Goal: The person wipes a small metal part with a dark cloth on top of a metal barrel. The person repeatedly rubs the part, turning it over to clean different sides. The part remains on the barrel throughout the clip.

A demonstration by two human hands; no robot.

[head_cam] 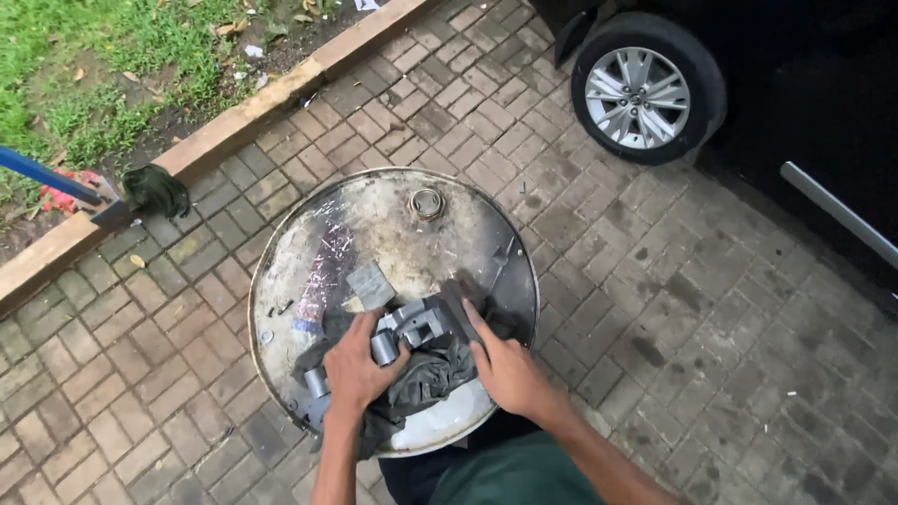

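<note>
A grey metal part (416, 324) with cylinder-shaped ends lies on a dark rag (426, 379) on top of a round metal drum (374, 220). My left hand (354, 369) rests on the part's near left side, fingers curled over one cylinder. To its right, my right hand (505, 365) presses flat on the rag with fingers spread toward the part. A small grey square pad (370, 284) lies just beyond the part.
The drum stands on brick paving (655, 327). A dark car with a silver wheel (638, 97) is at the upper right. A wooden kerb (234, 122), grass, a blue-handled tool (42, 174) and a dark cloth (154, 190) are at the upper left.
</note>
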